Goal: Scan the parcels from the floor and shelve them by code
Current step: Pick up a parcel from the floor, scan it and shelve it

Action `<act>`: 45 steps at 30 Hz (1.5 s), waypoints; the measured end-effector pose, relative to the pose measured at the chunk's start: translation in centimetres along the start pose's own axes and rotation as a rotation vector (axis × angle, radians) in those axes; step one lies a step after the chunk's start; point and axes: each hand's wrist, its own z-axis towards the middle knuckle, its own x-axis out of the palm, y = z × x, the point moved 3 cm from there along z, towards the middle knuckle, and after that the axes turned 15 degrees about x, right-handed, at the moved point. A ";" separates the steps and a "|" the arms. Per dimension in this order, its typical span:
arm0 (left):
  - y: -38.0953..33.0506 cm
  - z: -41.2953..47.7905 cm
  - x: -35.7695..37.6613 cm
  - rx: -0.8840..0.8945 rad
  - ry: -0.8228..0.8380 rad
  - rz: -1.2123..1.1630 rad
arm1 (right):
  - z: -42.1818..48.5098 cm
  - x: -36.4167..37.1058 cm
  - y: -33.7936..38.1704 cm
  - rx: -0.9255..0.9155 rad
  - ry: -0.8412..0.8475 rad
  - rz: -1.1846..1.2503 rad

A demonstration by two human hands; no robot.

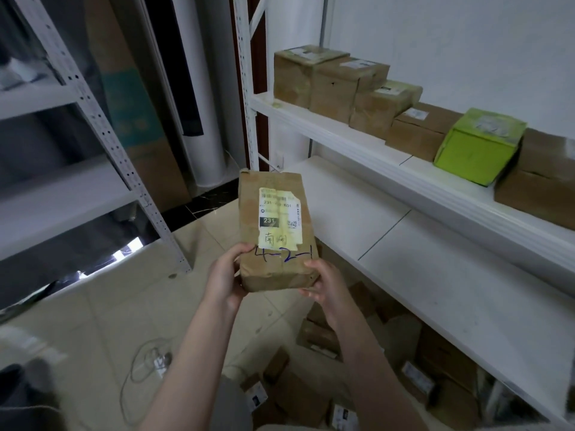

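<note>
My left hand [224, 275] and right hand [325, 286] grip the parcel [277, 225] by its near end; long axis points away, shelf [435, 262] lies right.

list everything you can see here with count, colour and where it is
held parcel: 1, brown, pale yellow label, "4-2-1" in blue pen, centre, held above the floor
brown boxes: at least 5, brown, in a row on the upper right shelf
green box: 1, lime green, in that row, towards its right end
white shelving: 1 unit, white, right side, two boards in view
floor parcels: several, brown, heaped under the lower board
metal rack: 1, pale grey, left
cable: 1, whitish, looped on the floor tiles, lower left
left hand: 1, grips the parcel's near left corner
right hand: 1, grips its near right corner
</note>
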 end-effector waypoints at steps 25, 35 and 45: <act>-9.5 37.7 -2.1 -0.215 0.240 0.072 | 22.5 19.7 13.9 0.005 -0.234 0.290; -7.0 44.6 -1.3 -0.312 0.199 0.149 | 28.7 19.9 15.0 0.131 -0.320 0.379; -0.8 54.9 6.2 -0.391 0.126 0.237 | 41.3 13.6 19.7 0.246 -0.399 0.546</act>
